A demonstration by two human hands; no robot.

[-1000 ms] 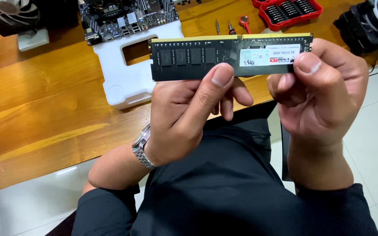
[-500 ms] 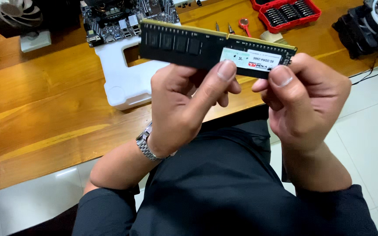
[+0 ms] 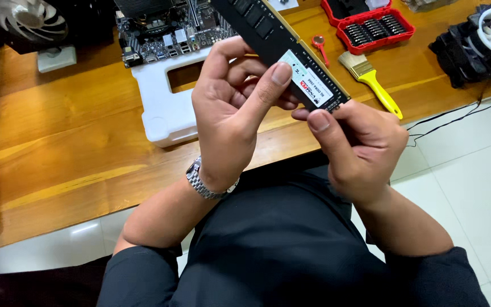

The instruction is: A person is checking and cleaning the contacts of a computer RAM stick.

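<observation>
— Where's the memory stick (image 3: pixel 282 54)?
— Upper centre, off the table — left hand (image 3: pixel 231 108) and right hand (image 3: pixel 356 145) both pinch it.
— Seated yet?
— No; the motherboard (image 3: pixel 166 28) slots look empty, though partly hidden.

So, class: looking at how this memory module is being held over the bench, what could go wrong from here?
1. The memory module is pinched only at its lower end by the left hand and right hand; it might slip or flex.
2. Bare fingers on the board could pass static or grease.
3. A drop could hit the motherboard.
</observation>
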